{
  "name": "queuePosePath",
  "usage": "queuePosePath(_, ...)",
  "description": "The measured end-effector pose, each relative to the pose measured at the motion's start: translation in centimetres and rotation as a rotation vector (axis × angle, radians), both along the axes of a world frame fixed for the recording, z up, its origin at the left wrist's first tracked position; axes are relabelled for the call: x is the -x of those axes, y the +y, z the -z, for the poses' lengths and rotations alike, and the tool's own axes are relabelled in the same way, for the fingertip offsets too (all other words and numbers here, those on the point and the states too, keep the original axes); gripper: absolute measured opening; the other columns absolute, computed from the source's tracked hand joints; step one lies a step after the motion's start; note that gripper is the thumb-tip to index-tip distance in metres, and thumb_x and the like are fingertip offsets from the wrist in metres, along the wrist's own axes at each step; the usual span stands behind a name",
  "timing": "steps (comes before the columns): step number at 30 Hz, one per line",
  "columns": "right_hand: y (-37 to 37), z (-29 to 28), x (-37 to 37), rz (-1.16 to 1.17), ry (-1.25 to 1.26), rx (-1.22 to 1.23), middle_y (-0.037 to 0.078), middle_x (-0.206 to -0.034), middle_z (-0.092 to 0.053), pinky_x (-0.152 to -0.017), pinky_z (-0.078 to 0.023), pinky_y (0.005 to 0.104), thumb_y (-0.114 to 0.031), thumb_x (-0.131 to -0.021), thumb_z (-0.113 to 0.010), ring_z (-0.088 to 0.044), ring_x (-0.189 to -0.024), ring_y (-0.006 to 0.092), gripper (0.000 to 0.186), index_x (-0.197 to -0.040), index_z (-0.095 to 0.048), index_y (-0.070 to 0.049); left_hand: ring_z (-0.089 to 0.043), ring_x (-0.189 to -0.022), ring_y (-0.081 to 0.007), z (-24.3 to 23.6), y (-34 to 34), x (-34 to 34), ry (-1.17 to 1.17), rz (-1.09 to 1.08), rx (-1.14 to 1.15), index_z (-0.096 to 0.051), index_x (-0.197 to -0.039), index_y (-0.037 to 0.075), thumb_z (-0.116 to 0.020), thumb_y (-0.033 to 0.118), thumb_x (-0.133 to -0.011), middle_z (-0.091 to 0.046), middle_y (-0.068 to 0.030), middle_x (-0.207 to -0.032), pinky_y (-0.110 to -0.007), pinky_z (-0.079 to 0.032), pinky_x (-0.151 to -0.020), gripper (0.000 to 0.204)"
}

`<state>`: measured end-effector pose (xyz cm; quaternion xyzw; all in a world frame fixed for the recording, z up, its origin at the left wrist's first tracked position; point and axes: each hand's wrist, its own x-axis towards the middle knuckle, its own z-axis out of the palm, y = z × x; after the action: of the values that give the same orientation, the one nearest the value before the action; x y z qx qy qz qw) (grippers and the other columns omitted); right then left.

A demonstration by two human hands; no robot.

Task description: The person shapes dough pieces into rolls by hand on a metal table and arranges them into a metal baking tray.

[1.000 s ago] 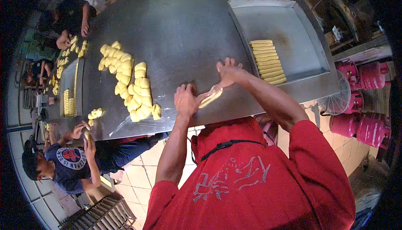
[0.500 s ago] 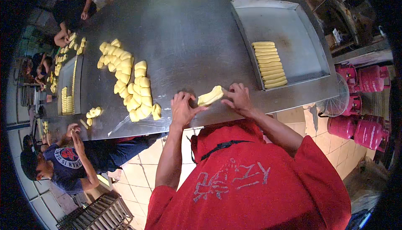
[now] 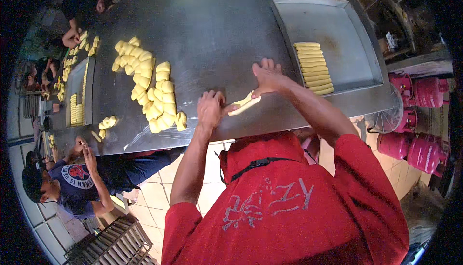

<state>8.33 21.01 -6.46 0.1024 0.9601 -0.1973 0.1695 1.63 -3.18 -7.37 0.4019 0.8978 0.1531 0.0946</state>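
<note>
A strip of pale yellow dough [image 3: 245, 106] lies near the front edge of the metal table, its far edge partly folded over. My left hand [image 3: 211, 109] is at its left end, fingers curled down and thumb pressed on the dough. Over the right end, my right hand [image 3: 268, 78] rests with fingers spread on the tabletop beyond the strip and thumb touching the dough. To the left is a heap of yellow dough pieces [image 3: 161, 102]. At the right, a shallow metal tray [image 3: 333, 26] holds a row of rolled dough sticks [image 3: 313, 67].
A co-worker in a dark shirt [image 3: 72, 188] handles dough at the table's left. Another tray [image 3: 77, 81] with dough sticks stands there, beside loose pieces. Pink gas cylinders [image 3: 424, 151] and a round fan guard [image 3: 388, 115] are right of the table. A slatted rack [image 3: 113, 241] stands lower left.
My right hand has moved away from me and slightly left, its fingers spreading past the dough. The strip has become narrower, with its far edge turned over. My left hand has shifted slightly away from me.
</note>
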Motion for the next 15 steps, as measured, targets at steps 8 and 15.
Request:
queuePosePath(8, -2.7, 0.4, 0.3, 0.056, -0.124, -0.170, 0.021, -0.119, -0.041, -0.089, -0.032, 0.0516, -0.059, -0.048, -0.085, -0.034, -0.120, 0.0377, 0.098, -0.117, -0.046, -0.003, -0.057, -0.082, -0.0301, -0.4, 0.8, -0.9, 0.165, -0.053, -0.041, -0.062, -0.076, 0.006, -0.072, 0.062, -0.066, -0.060, -0.0108, -0.081, -0.039, -0.045, -0.072, 0.058)
queuePosePath(15, -2.0, 0.1, 0.4, 0.014, -0.089, -0.063, 0.023, -0.123, -0.041, -0.089, -0.032, 0.0542, -0.059, -0.045, -0.086, -0.034, -0.122, 0.0384, 0.103, -0.121, -0.045, -0.003, -0.060, -0.088, -0.0353, -1.2, 1.5, -0.2, -0.050, -0.103, 0.093, -0.064, -0.081, 0.004, -0.070, 0.070, -0.063, -0.063, -0.0159, -0.087, -0.043, -0.049, -0.077, 0.069)
